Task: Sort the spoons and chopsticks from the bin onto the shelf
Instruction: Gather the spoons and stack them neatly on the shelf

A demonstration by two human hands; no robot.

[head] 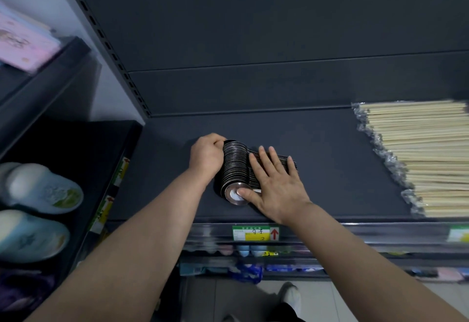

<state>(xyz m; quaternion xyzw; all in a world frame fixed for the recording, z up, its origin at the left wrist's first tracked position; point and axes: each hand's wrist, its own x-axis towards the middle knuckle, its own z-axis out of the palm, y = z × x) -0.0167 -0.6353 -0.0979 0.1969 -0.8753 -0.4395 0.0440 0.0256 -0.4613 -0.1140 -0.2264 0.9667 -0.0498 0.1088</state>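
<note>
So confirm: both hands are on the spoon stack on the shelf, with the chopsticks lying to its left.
Wrong side. The head view shows the chopsticks lying to the right of the spoon stack. The left hand and right hand are indeed both on it, on the shelf.

The dark grey metal shelf (327, 159) lies bare between the nested row of dark metal spoons (234, 166) and the clear-wrapped bundles of pale wooden chopsticks (426, 159) filling its right end, open from front lip to dark back panel (253, 88). Left of the spoons, bare shelf runs to the slotted black upright (119, 66). The left grip (206, 158) and right grip (276, 182) crowd the row's two sides.
</note>
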